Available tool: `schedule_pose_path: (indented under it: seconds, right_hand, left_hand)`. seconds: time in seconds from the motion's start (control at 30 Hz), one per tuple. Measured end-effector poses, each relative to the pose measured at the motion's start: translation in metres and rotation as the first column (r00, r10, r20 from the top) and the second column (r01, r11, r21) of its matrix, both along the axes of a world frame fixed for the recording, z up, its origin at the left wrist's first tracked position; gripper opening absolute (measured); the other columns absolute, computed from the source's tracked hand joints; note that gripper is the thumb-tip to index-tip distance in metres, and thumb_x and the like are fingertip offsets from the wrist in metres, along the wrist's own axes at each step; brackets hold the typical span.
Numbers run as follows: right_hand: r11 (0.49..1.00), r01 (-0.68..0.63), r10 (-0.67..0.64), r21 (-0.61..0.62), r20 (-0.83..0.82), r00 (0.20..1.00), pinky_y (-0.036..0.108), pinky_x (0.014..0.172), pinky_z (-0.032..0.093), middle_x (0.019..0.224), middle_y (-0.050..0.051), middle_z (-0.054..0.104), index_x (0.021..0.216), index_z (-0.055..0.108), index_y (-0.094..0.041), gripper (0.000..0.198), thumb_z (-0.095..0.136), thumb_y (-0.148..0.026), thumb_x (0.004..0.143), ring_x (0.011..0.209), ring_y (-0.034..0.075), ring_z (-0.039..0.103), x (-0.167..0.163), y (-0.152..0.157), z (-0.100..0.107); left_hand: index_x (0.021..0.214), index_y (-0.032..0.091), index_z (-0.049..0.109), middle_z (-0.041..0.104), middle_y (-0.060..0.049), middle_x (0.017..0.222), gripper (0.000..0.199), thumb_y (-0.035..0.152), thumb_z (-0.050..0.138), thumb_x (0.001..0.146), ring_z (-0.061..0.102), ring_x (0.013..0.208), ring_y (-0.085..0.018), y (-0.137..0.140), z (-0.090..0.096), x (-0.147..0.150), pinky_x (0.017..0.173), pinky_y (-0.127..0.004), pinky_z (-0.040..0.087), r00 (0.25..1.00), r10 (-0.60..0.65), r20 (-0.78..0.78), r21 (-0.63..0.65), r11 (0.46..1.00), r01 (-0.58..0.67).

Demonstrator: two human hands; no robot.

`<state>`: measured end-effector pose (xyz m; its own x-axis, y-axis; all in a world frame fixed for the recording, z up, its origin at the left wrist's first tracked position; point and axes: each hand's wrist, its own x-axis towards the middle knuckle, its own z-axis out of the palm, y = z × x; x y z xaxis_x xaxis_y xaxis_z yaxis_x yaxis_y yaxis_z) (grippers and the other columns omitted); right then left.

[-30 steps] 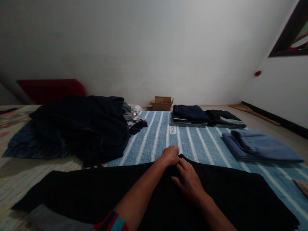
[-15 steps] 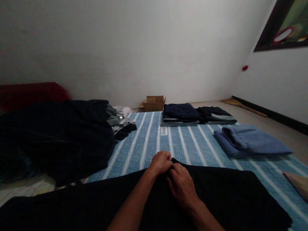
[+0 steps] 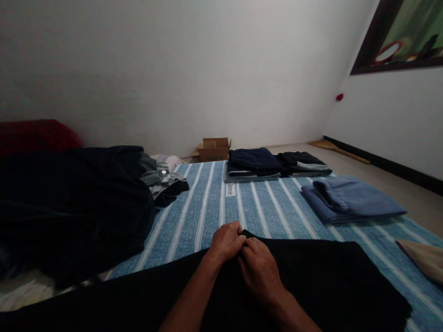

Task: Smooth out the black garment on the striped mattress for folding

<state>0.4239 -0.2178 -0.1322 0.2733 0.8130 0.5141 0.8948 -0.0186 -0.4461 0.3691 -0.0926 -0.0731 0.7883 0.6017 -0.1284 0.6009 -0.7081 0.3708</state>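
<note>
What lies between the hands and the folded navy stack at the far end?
In the head view, only bare striped mat with a small label lies between hands and navy stack.

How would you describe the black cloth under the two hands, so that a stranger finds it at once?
Start at the blue mat with white stripes on the floor. Across its near end lies a wide black cloth, spread flat, with the left hand and right hand pinching its far edge. Unlike the folded blue garment and the heaped dark clothes, it is unfolded.
</note>
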Motion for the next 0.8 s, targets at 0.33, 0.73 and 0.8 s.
schedule_pose_path:
  seconds: [0.33, 0.73, 0.8]
  right_hand:
    - [0.998, 0.031, -0.030, 0.052, -0.015, 0.999, 0.039, 0.082, 0.048, 0.093, 0.007, 0.060, 0.089, 0.056, -0.020, 0.016, 0.046, -0.010, 0.083, 0.091, 0.022, 0.057, 0.0001, 0.0009, -0.0042]
    - [0.995, 0.017, -0.011, 0.101, -0.056, 0.998, 0.035, 0.072, 0.049, 0.086, 0.005, 0.058, 0.091, 0.057, -0.022, 0.019, 0.044, -0.010, 0.084, 0.083, 0.021, 0.057, -0.0016, 0.0033, -0.0066]
    - [0.993, 0.023, -0.018, 0.112, -0.049, 0.999, 0.035, 0.074, 0.049, 0.087, 0.005, 0.059, 0.092, 0.057, -0.022, 0.020, 0.044, -0.009, 0.083, 0.085, 0.021, 0.057, -0.0015, 0.0034, -0.0063]
  left_hand:
    - [0.061, 0.021, 0.059, 0.065, -0.002, 0.069, 0.020, 0.028, 0.050, 0.076, 0.060, 0.073, -0.018, -0.0023, 0.0020, 0.0007, 0.060, -0.026, 0.037, 0.998, -0.012, -0.066, 0.015, 1.000, 0.013]
    - [0.056, 0.019, 0.056, 0.060, 0.000, 0.062, 0.016, 0.020, 0.051, 0.072, 0.057, 0.067, -0.016, -0.0006, -0.0027, 0.0014, 0.058, -0.024, 0.034, 1.000, -0.011, 0.024, -0.054, 0.998, 0.013]
    - [0.059, 0.019, 0.057, 0.060, 0.000, 0.063, 0.013, 0.020, 0.052, 0.071, 0.057, 0.068, -0.015, 0.0011, -0.0047, 0.0022, 0.059, -0.024, 0.035, 0.999, 0.011, 0.050, -0.085, 0.996, -0.007]
